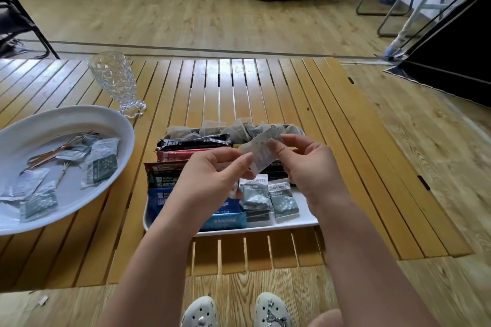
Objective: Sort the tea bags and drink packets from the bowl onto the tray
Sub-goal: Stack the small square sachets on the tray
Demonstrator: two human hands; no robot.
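A small white sachet (261, 154) is being held above the tray (297, 223), pinched between fingers of the left hand (212, 180) and right hand (305, 164), both closed on it. Sorting is being judged well advanced: stick packets (192, 142) are being kept in rows at tray left, mesh tea bags (239, 127) at the far edge, approx. two sachet stacks (281, 200) at front, marked "taikoo". Several sachets (99, 167) are being left in the bowl (79, 114); other print illegible.

bare slats (247, 87) beyond the tray (292, 223); glass (113, 79) stands far left.
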